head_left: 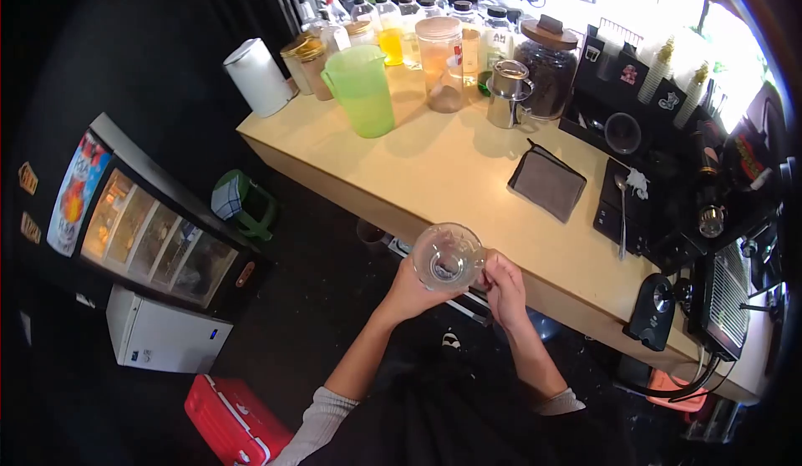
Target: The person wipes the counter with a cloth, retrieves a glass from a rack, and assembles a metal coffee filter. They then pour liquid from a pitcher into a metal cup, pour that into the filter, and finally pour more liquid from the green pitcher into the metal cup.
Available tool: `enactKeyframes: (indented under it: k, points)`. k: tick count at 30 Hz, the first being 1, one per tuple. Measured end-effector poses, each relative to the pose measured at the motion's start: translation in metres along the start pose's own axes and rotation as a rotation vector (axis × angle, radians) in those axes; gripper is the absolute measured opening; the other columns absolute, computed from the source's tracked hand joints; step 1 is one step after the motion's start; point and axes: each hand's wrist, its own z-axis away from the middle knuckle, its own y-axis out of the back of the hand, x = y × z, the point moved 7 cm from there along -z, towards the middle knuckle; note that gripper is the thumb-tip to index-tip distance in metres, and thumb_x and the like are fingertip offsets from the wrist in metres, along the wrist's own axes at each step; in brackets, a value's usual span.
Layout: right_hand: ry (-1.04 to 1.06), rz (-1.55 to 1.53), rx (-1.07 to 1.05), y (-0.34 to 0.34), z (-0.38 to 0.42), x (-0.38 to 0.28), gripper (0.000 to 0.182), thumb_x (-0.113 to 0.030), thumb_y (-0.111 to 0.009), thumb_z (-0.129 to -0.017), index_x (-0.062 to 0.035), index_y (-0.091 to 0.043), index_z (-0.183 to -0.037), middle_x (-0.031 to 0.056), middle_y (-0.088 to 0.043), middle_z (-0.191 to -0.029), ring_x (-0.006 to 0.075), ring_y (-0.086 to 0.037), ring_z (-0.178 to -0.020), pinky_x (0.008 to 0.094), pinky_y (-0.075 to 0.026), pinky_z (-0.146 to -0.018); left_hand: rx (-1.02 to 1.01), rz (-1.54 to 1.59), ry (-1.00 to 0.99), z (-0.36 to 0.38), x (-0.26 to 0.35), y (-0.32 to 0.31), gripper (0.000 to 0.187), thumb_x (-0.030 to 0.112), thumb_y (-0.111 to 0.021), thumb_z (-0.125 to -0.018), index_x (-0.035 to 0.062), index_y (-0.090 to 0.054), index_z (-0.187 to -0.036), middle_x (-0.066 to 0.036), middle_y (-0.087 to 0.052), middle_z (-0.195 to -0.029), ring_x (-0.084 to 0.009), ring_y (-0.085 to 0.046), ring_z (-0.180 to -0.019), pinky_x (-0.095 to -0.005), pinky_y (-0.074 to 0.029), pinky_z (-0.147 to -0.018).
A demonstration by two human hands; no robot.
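My left hand (pixel 411 292) grips a clear plastic cup (pixel 448 255) from below, its mouth facing up toward the camera, just in front of the counter's near edge. My right hand (pixel 505 286) is closed beside the cup's right side, fingers touching its wall; whether it holds something small I cannot tell. Both hands hover over the dark floor, short of the wooden counter (pixel 434 174).
On the counter stand a green pitcher (pixel 362 90), a clear jar (pixel 441 61), a steel jug (pixel 508 92), a dark jar of beans (pixel 547 69), several bottles at the back and a folded grey cloth (pixel 547 184). A spoon (pixel 621 211) lies on a black tray. A drinks fridge (pixel 142 224) and a red box (pixel 238 420) sit on the left.
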Motion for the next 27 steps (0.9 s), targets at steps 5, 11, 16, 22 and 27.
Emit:
enactKeyframes:
  k: [5, 11, 16, 22, 27]
  points:
    - [0.103, 0.028, 0.062, 0.002, -0.057, 0.001, 0.023, -0.018, -0.048, -0.091, -0.0074, -0.044, -0.070, -0.0003, -0.042, -0.070, 0.0079, -0.039, -0.063, 0.0212, -0.031, -0.059, -0.002, 0.019, -0.086, -0.062, -0.007, 0.026, 0.086, 0.011, -0.085, -0.055, 0.0009, -0.037, -0.126, -0.009, -0.051, -0.116, -0.0186, -0.050, -0.109, -0.0335, -0.041, -0.094]
    - [0.222, 0.178, 0.407, 0.011, -0.075, -0.008, 0.005, -0.007, -0.052, -0.089, -0.0055, -0.047, -0.089, 0.0014, -0.050, -0.078, 0.0063, -0.048, -0.068, 0.0210, -0.040, -0.064, -0.249, 0.107, -0.178, -0.124, -0.021, 0.027, 0.088, 0.011, -0.085, -0.054, 0.0012, -0.035, -0.126, -0.013, -0.051, -0.116, -0.0216, -0.050, -0.111, -0.0354, -0.041, -0.095]
    - [0.238, 0.338, 0.528, 0.006, -0.102, -0.006, 0.020, -0.008, -0.053, -0.088, -0.0041, -0.046, -0.106, 0.0030, -0.049, -0.097, 0.0087, -0.050, -0.076, 0.0230, -0.042, -0.068, -0.258, 0.165, -0.187, -0.171, -0.025, 0.036, 0.093, 0.007, -0.084, -0.055, 0.0046, -0.028, -0.130, -0.014, -0.050, -0.117, -0.0232, -0.050, -0.110, -0.0362, -0.042, -0.094]
    - [0.164, 0.578, 0.713, 0.003, -0.084, 0.012, 0.052, -0.007, -0.057, -0.085, -0.0049, -0.033, -0.130, 0.0061, -0.043, -0.111, 0.0131, -0.048, -0.093, 0.0262, -0.043, -0.077, -0.237, 0.159, -0.187, -0.201, -0.047, 0.027, 0.090, 0.014, -0.085, -0.056, 0.0054, -0.030, -0.128, -0.017, -0.054, -0.113, -0.0260, -0.055, -0.106, -0.0352, -0.045, -0.089]
    - [0.142, 0.522, 0.701, 0.013, -0.076, 0.010, 0.049, -0.006, -0.057, -0.084, -0.0044, -0.035, -0.128, 0.0061, -0.044, -0.109, 0.0123, -0.047, -0.091, 0.0259, -0.043, -0.077, -0.189, 0.057, -0.204, -0.199, -0.046, 0.029, 0.092, 0.016, -0.086, -0.055, 0.0057, -0.030, -0.128, -0.020, -0.053, -0.115, -0.0287, -0.053, -0.108, -0.0364, -0.045, -0.090]
